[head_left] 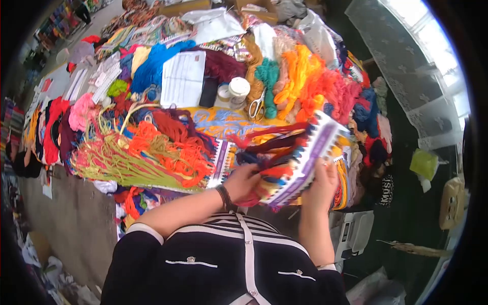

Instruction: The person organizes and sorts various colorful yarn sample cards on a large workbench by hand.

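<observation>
My right hand (321,187) grips the lower right edge of a white and purple notched card (311,158), which is tilted above the table's front edge. Dark red, blue, orange and yellow yarn strands (277,152) hang from the card's notches toward the left. Around the near part of these strands my left hand (242,184) is closed, its fingertips partly hidden by the yarn. A second notched card (221,161) with a purple stripe lies just beyond my left wrist, beside a heap of orange and green yarn (152,152).
Yarn skeins, including blue (157,66) and yellow-orange (300,76), cover the table. Scissors (256,108) lie near a white-lidded jar (238,92), a dark phone-like object (208,91) and a printed sheet (183,79). A white box-like machine (355,231) stands below right.
</observation>
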`<state>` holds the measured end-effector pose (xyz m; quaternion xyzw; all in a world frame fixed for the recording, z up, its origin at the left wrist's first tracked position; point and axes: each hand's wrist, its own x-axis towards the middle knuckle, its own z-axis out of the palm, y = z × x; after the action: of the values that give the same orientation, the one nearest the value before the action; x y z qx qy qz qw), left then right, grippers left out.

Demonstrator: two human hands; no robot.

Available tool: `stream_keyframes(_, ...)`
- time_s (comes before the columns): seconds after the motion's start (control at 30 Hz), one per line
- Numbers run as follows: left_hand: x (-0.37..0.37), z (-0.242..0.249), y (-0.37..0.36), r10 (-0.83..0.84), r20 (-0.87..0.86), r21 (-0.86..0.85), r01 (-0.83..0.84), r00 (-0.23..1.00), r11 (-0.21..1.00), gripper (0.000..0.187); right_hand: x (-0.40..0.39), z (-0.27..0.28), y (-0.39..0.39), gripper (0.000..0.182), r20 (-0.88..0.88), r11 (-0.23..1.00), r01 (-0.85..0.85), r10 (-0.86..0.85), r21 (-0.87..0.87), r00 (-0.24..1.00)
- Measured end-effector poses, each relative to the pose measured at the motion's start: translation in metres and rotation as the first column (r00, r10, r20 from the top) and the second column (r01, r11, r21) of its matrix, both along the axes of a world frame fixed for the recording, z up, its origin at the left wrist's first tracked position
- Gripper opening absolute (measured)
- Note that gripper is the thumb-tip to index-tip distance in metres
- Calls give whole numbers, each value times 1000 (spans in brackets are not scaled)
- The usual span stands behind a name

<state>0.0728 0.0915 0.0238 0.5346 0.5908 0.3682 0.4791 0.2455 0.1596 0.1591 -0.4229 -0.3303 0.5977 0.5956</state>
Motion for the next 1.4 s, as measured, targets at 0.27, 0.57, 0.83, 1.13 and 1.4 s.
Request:
stream_keyframes(0.27,-92,-123,-10,128,-623,-433,-476,772,766,39,57,-30,14,20,181,998,51,-55,28,982)
stream_keyframes(0.57,-120,-128,-6,436,11,-327,-408,900,852,34,-29,-118,-7,24,-168,699,-478,466,-533,869)
stream_keyframes(0.83,-118,-44,-39,415,490,-428,-203,766,881,18,-121,-163,-17,25,-262,460,-625,631,-630,730)
stream_keyframes(1.13,-115,22,-78,266,-106,-104,-276,958,955,13,-108,-123,46,18,213,803,-313,469,-507,857)
stream_keyframes(1.4,-112,-64,-45,-177,-359,101,226,916,969,45,-53,55,3,39,366,947,-318,282,41,887)
